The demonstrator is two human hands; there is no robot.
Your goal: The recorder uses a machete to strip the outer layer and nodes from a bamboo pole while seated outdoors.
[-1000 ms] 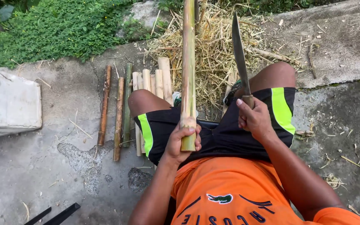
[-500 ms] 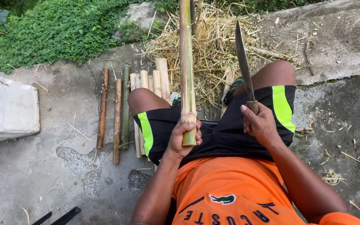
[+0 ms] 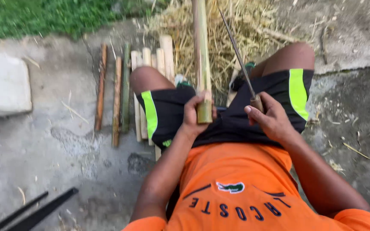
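Concrete [image 3: 43, 162] is lying under us, with grass [image 3: 43, 17] along its far edge and a straw heap [image 3: 232, 38] ahead of our knees. We are sitting with a bamboo pole [image 3: 201, 51] running straight away from us between our legs, over the straw. Our left hand [image 3: 193, 117] is wrapping tight around its near end, which is looking green below the fingers and pale tan farther out. Just right of the pole, our right hand [image 3: 270, 119] is gripping the handle of a long knife [image 3: 238, 55], blade pointing away, close beside the pole without touching. Cut bamboo sticks [image 3: 125, 85] are lying side by side left of our thigh.
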